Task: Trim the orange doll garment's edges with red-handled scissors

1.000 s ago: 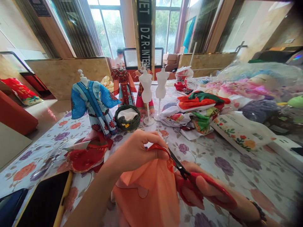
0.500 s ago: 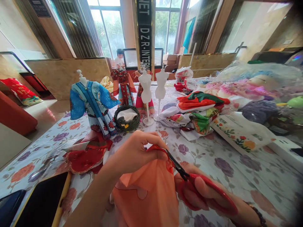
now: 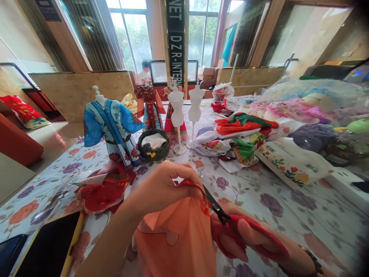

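Note:
A piece of orange fabric (image 3: 184,238) hangs from my left hand (image 3: 170,184), whose thumb and fingers pinch its red-edged top. Dark outlines are drawn on the cloth. My right hand (image 3: 239,234) grips the red handles of a pair of scissors (image 3: 220,211). The black blades point up and left at the fabric's edge, close to my left fingertips. Whether they are cutting through cloth at this instant I cannot tell. Lower parts of the fabric run out of view at the bottom.
Behind my hands stand two bare white mannequins (image 3: 177,107), a mannequin in a blue robe (image 3: 111,115) and a dark woven basket (image 3: 154,145). Red cloth (image 3: 103,192) and a phone (image 3: 49,246) lie left. Folded fabrics (image 3: 242,132) and a printed bag (image 3: 294,161) lie right.
The scissor blades have shifted slightly against the fabric's red edge and look more closed. Both hands keep their holds, and the camera view has moved very little.

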`<action>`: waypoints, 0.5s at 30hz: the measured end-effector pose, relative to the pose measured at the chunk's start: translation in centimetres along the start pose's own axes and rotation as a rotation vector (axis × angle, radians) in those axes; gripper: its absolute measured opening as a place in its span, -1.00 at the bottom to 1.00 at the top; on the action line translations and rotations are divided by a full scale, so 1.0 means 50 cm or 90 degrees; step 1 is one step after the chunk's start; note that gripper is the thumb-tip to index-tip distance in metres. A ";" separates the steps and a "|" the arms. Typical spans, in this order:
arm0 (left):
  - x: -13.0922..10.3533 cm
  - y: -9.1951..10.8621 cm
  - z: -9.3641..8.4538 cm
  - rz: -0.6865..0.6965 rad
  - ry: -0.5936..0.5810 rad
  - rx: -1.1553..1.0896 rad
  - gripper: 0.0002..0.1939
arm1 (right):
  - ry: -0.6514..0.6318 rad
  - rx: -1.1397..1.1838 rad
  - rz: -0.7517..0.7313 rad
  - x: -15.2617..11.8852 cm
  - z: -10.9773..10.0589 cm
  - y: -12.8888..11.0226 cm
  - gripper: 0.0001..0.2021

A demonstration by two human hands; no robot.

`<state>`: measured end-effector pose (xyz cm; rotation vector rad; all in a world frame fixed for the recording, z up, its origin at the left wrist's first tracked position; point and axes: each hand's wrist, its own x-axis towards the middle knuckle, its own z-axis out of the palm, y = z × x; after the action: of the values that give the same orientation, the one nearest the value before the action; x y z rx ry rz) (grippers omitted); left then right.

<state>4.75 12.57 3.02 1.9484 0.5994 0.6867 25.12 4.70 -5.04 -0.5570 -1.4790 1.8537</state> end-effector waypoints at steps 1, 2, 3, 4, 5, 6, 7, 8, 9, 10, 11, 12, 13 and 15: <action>0.000 0.001 0.000 0.002 -0.005 -0.001 -0.92 | -0.012 0.000 -0.010 -0.001 -0.001 0.003 -0.54; -0.001 0.002 -0.001 0.004 -0.008 -0.002 -0.92 | -0.020 0.004 -0.019 -0.002 -0.002 0.005 -0.55; -0.002 0.002 -0.001 0.007 -0.008 -0.002 -0.92 | -0.025 0.013 -0.027 -0.003 -0.002 0.006 -0.56; -0.003 0.003 -0.001 0.010 -0.009 -0.003 -0.92 | -0.033 0.023 -0.035 -0.004 -0.001 0.004 -0.58; -0.003 0.004 -0.001 0.013 -0.008 -0.003 -0.92 | -0.032 0.026 -0.038 -0.004 0.000 0.001 -0.59; -0.004 0.004 -0.001 0.015 -0.008 -0.002 -0.92 | -0.025 0.022 -0.031 -0.005 0.002 -0.004 -0.59; -0.005 0.005 -0.002 0.015 -0.010 0.000 -0.92 | -0.015 0.012 -0.018 -0.006 0.005 -0.010 -0.58; -0.005 0.006 -0.002 0.015 -0.012 0.003 -0.93 | -0.008 -0.001 -0.004 -0.006 0.007 -0.016 -0.58; -0.005 0.007 -0.002 0.016 -0.012 0.008 -0.93 | 0.003 -0.013 0.010 -0.008 0.009 -0.022 -0.57; -0.005 0.007 -0.002 0.015 -0.011 0.012 -0.93 | 0.012 -0.020 0.024 -0.009 0.011 -0.027 -0.57; -0.004 0.008 -0.002 0.014 -0.008 0.016 -0.93 | 0.019 -0.022 0.037 -0.011 0.012 -0.030 -0.57; -0.004 0.009 -0.002 0.013 -0.004 0.019 -0.93 | 0.022 -0.023 0.045 -0.013 0.013 -0.031 -0.58; -0.003 0.009 -0.001 0.013 0.000 0.020 -0.93 | 0.023 -0.028 0.050 -0.015 0.013 -0.031 -0.58; -0.003 0.010 0.000 0.015 0.004 0.023 -0.93 | 0.032 -0.052 0.050 -0.018 0.012 -0.028 -0.58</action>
<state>4.68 12.26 3.46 1.9901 0.5983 0.7014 25.63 3.78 -3.60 -0.7044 -1.5242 1.8321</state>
